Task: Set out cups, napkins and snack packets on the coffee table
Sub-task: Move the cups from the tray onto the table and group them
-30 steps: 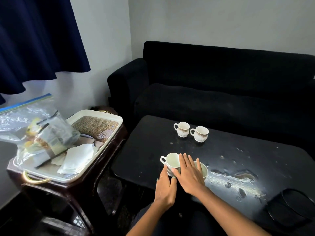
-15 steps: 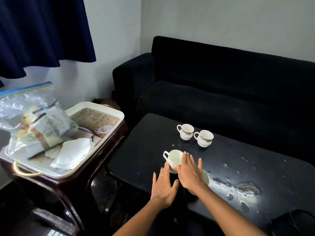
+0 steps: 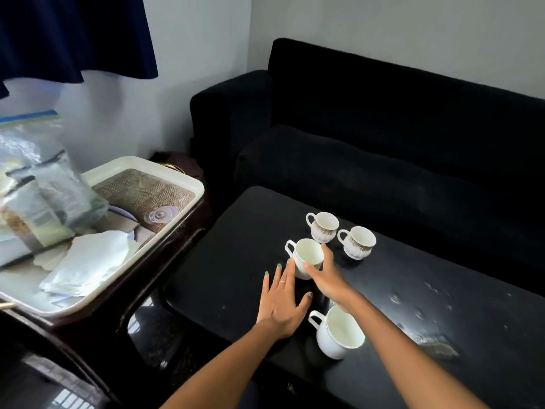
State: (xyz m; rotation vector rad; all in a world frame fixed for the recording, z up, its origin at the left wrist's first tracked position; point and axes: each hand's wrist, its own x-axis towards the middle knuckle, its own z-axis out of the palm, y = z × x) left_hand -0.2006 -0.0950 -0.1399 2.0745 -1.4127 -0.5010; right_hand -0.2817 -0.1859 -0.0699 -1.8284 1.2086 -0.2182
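1. 4 cups are standing on the dark surface (image 3: 442, 305) in front of the sofa (image 3: 383, 143): 2 patterned cups, one (image 3: 323, 226) just beside the other (image 3: 357, 242), at the far side, a plain white cup (image 3: 306, 258) just in front of them, and a larger white cup (image 3: 337, 335) nearer the person.
2. The right hand (image 3: 326, 280) is reaching to the plain white cup, its fingers (image 3: 327, 255) lying against the cup's right side and the thumb at the rim; the grip looks loose, more a touch than a firm hold.
3. The left hand (image 3: 281, 302) is lying flat and released, fingers straight and spread, its fingertips just touching or nearly touching the same cup's left side; it is grasping nothing.
4. Judging from this, the cup part of the task is looking close to done, with both hands seemingly nudging the third cup into line with the others.
5. The napkins (image 3: 85, 264) are lying in a white pile in the tray (image 3: 188, 180) on the side stand (image 3: 165, 249) to the left, well apart from the cups.
6. The snack packets (image 3: 56, 193) are sitting inside a clear zip bag (image 3: 29, 137) on the same tray, not yet set out.
7. So roughly 1 of 3 kinds of item is in place; napkins and packets are left, and each calls for a reach across to the tray.
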